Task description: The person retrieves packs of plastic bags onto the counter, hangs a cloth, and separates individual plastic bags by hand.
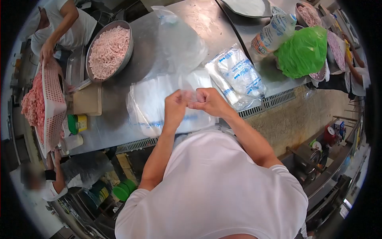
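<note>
My left hand (175,106) and my right hand (210,100) are close together, fingers closed, over the near part of the metal table. Between them they pinch a piece of clear plastic, which looks like the edge of a plastic bag (189,96). Below my hands lies a stack of clear plastic bags (149,99) with blue print. Another clear bag (179,38) is spread out beyond the stack. To the right of my right hand sit packs of bags (240,75) in printed wrapping.
A metal bowl of ground meat (109,53) stands at the left. Beyond it, two people hold a tilted white basket (55,103) of meat. A green bag (304,51) and a plastic bottle (274,34) are at the right. Another person works at the far right.
</note>
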`<control>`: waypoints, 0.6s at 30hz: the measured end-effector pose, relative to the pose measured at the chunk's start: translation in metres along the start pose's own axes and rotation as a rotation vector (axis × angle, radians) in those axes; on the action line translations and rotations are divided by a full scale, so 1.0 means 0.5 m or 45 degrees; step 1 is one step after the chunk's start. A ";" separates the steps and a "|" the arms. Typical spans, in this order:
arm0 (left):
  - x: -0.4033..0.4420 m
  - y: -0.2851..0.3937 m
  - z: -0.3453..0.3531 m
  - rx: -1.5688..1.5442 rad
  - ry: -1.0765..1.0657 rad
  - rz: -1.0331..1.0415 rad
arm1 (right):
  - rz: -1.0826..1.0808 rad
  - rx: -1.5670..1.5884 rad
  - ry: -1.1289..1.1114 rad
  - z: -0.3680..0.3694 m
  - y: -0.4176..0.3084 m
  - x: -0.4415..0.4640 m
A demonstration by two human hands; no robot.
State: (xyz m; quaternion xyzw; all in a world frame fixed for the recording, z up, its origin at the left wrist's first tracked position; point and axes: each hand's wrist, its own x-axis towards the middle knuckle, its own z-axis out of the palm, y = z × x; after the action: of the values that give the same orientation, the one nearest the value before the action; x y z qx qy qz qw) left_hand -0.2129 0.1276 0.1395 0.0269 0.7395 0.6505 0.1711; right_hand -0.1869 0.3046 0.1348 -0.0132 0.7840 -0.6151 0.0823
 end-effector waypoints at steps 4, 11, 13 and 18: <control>0.006 0.030 -0.057 -1.450 0.028 -0.172 | 0.076 0.079 0.381 -0.056 0.017 0.001; 0.021 0.221 -0.148 0.092 -0.276 0.242 | -0.659 1.197 0.157 -0.263 -0.183 0.028; 0.068 0.278 -0.162 0.623 0.097 0.742 | -1.025 0.965 -0.252 -0.269 -0.302 0.020; 0.309 0.295 -0.226 0.666 0.020 0.712 | -1.154 -0.842 0.053 -0.257 -0.357 0.135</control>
State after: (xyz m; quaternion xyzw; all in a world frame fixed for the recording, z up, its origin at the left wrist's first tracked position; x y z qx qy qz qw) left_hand -0.4178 0.0831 0.2600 0.2654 0.8458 0.4617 -0.0313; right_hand -0.2863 0.3766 0.3294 -0.3617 0.8526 -0.3104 -0.2142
